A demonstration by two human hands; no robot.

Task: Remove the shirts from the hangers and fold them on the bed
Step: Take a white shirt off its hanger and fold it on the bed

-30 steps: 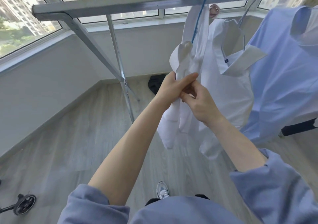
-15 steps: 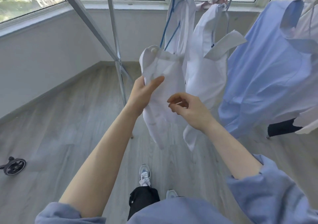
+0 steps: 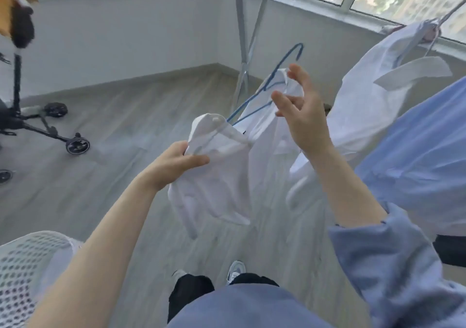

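Note:
A white shirt [image 3: 222, 176] hangs half off a blue wire hanger [image 3: 274, 80], whose hook is free of the rail and tilted. My left hand [image 3: 176, 163] is shut on the shirt's collar end, holding it in front of me. My right hand [image 3: 300, 116] is raised beside the hanger with its fingers spread, just next to the shirt's other shoulder. A second white shirt [image 3: 365, 106] and a light blue shirt [image 3: 418, 151] still hang at the right on their hangers.
The drying rack's metal legs [image 3: 242, 37] stand behind the hanger. A wheeled black stand [image 3: 75, 146] is on the wooden floor at the left. A white mesh basket [image 3: 22, 272] sits at the lower left. My shoes [image 3: 235, 271] show below.
The view has swung left and down. The blue hanger has come off the rail. My left hand pulled the shirt leftward, and my right hand rose and spread its fingers.

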